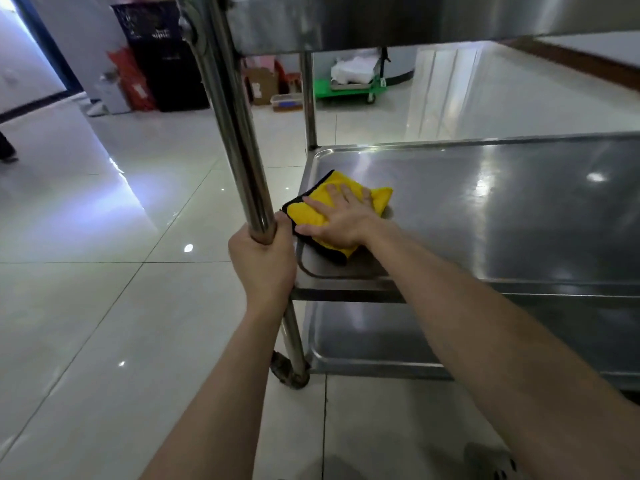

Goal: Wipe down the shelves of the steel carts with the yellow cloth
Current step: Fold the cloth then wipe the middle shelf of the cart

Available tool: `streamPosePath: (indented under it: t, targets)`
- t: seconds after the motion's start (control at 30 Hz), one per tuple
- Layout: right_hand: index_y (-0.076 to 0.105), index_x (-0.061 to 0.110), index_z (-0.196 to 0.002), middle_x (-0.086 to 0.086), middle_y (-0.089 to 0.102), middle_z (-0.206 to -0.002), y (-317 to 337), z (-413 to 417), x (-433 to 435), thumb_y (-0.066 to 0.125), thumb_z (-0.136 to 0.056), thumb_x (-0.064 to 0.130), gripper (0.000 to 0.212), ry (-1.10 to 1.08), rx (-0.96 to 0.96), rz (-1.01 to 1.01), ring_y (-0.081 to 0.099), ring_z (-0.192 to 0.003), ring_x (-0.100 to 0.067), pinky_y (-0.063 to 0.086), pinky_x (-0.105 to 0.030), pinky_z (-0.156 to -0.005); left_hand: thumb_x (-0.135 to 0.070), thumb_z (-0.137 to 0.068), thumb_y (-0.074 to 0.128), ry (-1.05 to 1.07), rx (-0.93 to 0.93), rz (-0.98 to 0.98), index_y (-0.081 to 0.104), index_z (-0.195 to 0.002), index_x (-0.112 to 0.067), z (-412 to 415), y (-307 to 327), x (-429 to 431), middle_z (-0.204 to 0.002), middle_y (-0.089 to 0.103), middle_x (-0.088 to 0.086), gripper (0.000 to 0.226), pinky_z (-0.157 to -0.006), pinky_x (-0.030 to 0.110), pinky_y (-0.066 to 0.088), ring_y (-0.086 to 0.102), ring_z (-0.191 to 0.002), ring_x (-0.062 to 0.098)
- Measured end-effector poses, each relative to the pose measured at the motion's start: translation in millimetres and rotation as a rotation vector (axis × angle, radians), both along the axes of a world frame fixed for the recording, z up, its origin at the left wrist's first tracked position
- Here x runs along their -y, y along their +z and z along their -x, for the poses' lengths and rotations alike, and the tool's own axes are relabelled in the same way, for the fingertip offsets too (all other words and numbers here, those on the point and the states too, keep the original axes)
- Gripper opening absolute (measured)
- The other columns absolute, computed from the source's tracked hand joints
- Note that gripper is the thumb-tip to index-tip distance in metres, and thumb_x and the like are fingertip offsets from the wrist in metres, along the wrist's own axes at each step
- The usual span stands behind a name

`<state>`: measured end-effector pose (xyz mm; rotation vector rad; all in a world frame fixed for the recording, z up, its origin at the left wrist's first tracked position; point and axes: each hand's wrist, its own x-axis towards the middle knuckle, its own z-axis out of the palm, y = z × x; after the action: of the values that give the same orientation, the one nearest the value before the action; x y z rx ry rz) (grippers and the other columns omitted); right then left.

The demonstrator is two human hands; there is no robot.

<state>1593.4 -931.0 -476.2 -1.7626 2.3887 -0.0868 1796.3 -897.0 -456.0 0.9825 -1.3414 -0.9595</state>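
Observation:
A steel cart stands in front of me with a middle shelf (502, 209), a lower shelf (381, 337) and an upper shelf (346, 22) overhead. The yellow cloth (313, 211), edged in black, lies folded at the left end of the middle shelf. My right hand (341, 220) presses flat on the cloth with its fingers spread. My left hand (263, 261) is wrapped around the cart's near left upright post (235, 133), just beside the shelf's corner.
A caster wheel (289, 370) sits under the post on the glossy tiled floor. Black crates (156, 53), cardboard boxes (263, 84) and a green platform trolley (349, 86) stand at the back wall. A shoe (490, 462) shows at the bottom right.

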Motion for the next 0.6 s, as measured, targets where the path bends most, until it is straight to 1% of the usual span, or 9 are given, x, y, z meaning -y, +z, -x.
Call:
streamPosePath:
  t: [0.07, 0.13, 0.2, 0.3, 0.37, 0.4, 0.47, 0.53, 0.6]
  targets:
    - [0.000, 0.065, -0.162, -0.003, -0.012, -0.180, -5.3, -11.5, -31.8, 0.006, -0.068, 0.106, 0.102, 0.054, -0.007, 0.028, -0.014, -0.166, -0.030, -0.013, -0.069, -0.125, -0.042, -0.088, 0.065, 0.012, 0.021, -0.011, 0.042, -0.062, -0.010, -1.6, 2.7, -1.2, -0.057, 0.040, 0.017, 0.047, -0.051, 0.041, 0.040, 0.042, -0.055, 0.021]
    - [0.004, 0.066, -0.161, -0.001, -0.009, -0.181, -8.3, -11.5, -66.2, 0.005, -0.074, 0.100, 0.094, 0.067, -0.015, 0.044, -0.012, -0.166, -0.028, -0.011, -0.066, -0.127, -0.042, -0.088, 0.065, -0.006, 0.036, -0.038, 0.047, -0.065, -0.002, -2.9, 4.2, -1.5, -0.061, 0.047, 0.028, 0.050, -0.053, 0.047, 0.047, 0.047, -0.055, 0.023]
    - [0.006, 0.065, -0.162, 0.002, -0.007, -0.181, -10.4, 8.7, -101.7, 0.013, -0.086, 0.093, 0.081, 0.031, -0.029, 0.045, -0.010, -0.166, -0.025, -0.010, -0.064, -0.129, -0.044, -0.088, 0.066, -0.041, 0.041, -0.069, 0.050, -0.071, 0.004, -5.0, 3.7, -0.8, -0.068, 0.051, 0.034, 0.053, -0.057, 0.054, 0.052, 0.051, -0.058, 0.025]
    - [0.003, 0.066, -0.161, 0.005, -0.008, -0.181, -10.9, 69.3, -167.3, 0.024, -0.096, 0.087, 0.071, -0.160, -0.029, 0.021, -0.011, -0.166, -0.022, -0.009, -0.060, -0.130, -0.049, -0.086, 0.067, -0.070, 0.062, -0.131, 0.054, -0.072, -0.007, -7.9, 4.9, -0.3, -0.066, 0.054, 0.020, 0.046, -0.062, 0.056, 0.057, 0.055, -0.060, 0.027]
    - [0.003, 0.066, -0.161, 0.005, -0.009, -0.181, -11.2, 108.5, -212.5, 0.024, -0.094, 0.090, 0.075, -0.354, -0.030, 0.002, -0.010, -0.166, -0.022, -0.008, -0.059, -0.130, -0.051, -0.087, 0.069, -0.018, 0.092, -0.140, 0.059, -0.085, -0.006, -6.9, 5.9, -6.7, -0.076, 0.064, 0.017, 0.047, -0.076, 0.059, 0.061, 0.064, -0.068, 0.029]
    - [0.004, 0.065, -0.161, 0.005, -0.009, -0.180, -10.9, 121.6, -229.4, 0.024, -0.092, 0.093, 0.077, -0.428, -0.021, -0.005, -0.010, -0.166, -0.023, -0.008, -0.060, -0.130, -0.049, -0.087, 0.073, 0.045, 0.069, -0.095, 0.060, -0.098, -0.006, -5.3, 5.8, -14.6, -0.087, 0.067, 0.014, 0.046, -0.084, 0.058, 0.060, 0.068, -0.079, 0.028]
    - [0.005, 0.064, -0.163, 0.005, -0.010, -0.180, -10.7, 131.1, -244.4, 0.021, -0.087, 0.097, 0.084, -0.488, -0.004, -0.012, -0.011, -0.166, -0.024, -0.010, -0.061, -0.130, -0.034, -0.085, 0.083, 0.214, -0.026, 0.092, 0.053, -0.121, -0.006, 2.0, 2.6, -37.7, -0.116, 0.060, 0.011, 0.055, -0.098, 0.052, 0.055, 0.064, -0.104, 0.029]
    - [0.005, 0.062, -0.164, 0.005, -0.012, -0.180, -10.1, 128.0, -245.1, 0.018, -0.084, 0.099, 0.089, -0.497, -0.007, -0.016, -0.012, -0.166, -0.025, -0.012, -0.063, -0.129, -0.023, -0.084, 0.083, 0.313, 0.026, 0.373, 0.056, -0.124, -0.002, 19.6, -3.1, -69.8, -0.126, 0.054, 0.018, 0.053, -0.109, 0.046, 0.047, 0.054, -0.125, 0.036]
    - [0.004, 0.061, -0.165, 0.004, -0.013, -0.180, -8.1, 121.5, -238.9, 0.017, -0.085, 0.099, 0.090, -0.480, 0.006, -0.009, -0.013, -0.166, -0.026, -0.014, -0.064, -0.128, -0.020, -0.086, 0.077, 0.300, 0.158, 0.516, 0.065, -0.116, -0.004, 37.0, -10.9, -91.0, -0.128, 0.057, 0.021, 0.036, -0.124, 0.037, 0.031, 0.039, -0.146, 0.043]
